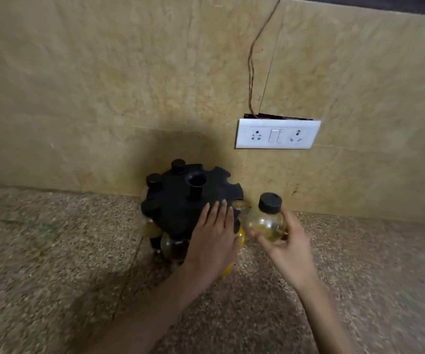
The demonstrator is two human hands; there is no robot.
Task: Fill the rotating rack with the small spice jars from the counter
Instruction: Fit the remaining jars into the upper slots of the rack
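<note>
Head cam, looking down at a speckled stone counter (pixel 53 251). Nearest in, left hand (pixel 214 236) palm down, fingers straight and close together, lying flat on the near right part of the black rotating rack (pixel 178 203). Right hand (pixel 290 251) just beside it, fingers and thumb wrapped round a small round spice jar (pixel 265 223), black cap (pixel 270 202) up, slightly tilted, a bit of yellowish stuff inside. Held right by the rack's right rim, next to an open notch; touching or not, can't tell. Under the rack top, a clear jar (pixel 173 247) and a yellow jar (pixel 240 237) hanging at the front, two back caps (pixel 178 166) poking up at the far left. Hollow centre post (pixel 196 185) sticking up in the middle. Behind all that, beige marble-look wall (pixel 104 85), white socket plate (pixel 277 134) up right, thin wire (pixel 252 60) running up from it.
</note>
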